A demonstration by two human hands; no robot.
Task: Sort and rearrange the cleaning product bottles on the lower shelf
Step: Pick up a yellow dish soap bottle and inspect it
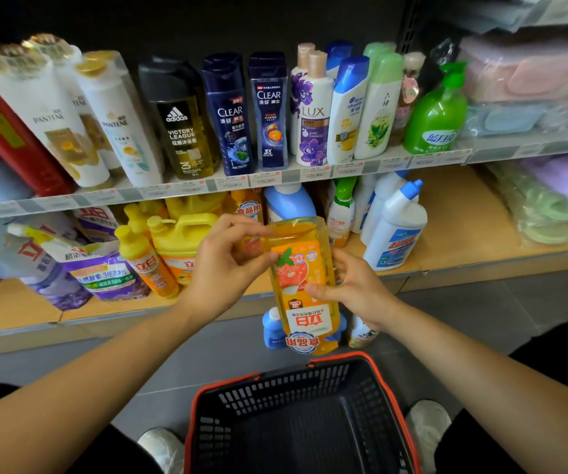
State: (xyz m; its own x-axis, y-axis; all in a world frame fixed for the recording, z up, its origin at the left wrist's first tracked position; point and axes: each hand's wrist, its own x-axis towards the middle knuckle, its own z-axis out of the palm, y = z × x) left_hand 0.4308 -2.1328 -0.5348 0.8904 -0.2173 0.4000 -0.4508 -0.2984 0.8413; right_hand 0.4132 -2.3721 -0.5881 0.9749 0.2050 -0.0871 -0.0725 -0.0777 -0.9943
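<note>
I hold an orange dish-soap bottle (301,285) upside down in front of the lower shelf (463,213), its base toward the shelf. My left hand (227,260) pinches the bottle's upper left edge with thumb and fingers. My right hand (347,287) grips its right side, thumb across the label. On the lower shelf stand yellow jugs (183,241), a small orange bottle (149,265), purple refill pouches (101,268), a blue-topped bottle (289,203) and white toilet-cleaner bottles (395,230).
A black basket with an orange rim (296,415) sits on the floor below my arms. A blue bottle (273,330) and another small bottle (361,333) stand on the floor behind it. The upper shelf (275,179) carries shampoo bottles. Bagged cloths (542,206) fill the right.
</note>
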